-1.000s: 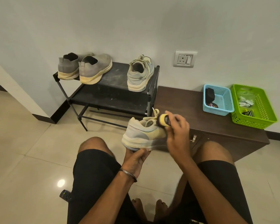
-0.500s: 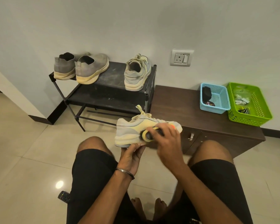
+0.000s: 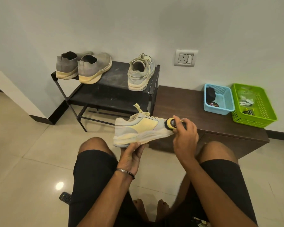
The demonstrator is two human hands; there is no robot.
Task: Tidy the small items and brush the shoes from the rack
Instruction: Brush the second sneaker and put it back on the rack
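Note:
A pale grey and yellow sneaker (image 3: 138, 130) is held sideways above my knees. My left hand (image 3: 132, 155) grips its sole from below. My right hand (image 3: 184, 135) holds a small yellow brush (image 3: 170, 124) with black bristles against the shoe's toe end. Its matching sneaker (image 3: 140, 74) stands on the right of the black shoe rack (image 3: 111, 89), heel towards me. Two grey slip-on shoes (image 3: 84, 68) stand at the rack's left end.
A low dark wooden cabinet (image 3: 187, 105) stands right of the rack, carrying a blue basket (image 3: 223, 102) and a green basket (image 3: 259, 108) with small items inside. A wall socket (image 3: 185, 58) is above. A dark remote (image 3: 65, 196) lies on the tiled floor.
My right hand has swept the brush from the shoe's middle to its toe end. The shoe is now turned fully sideways, its yellow side panel uncovered.

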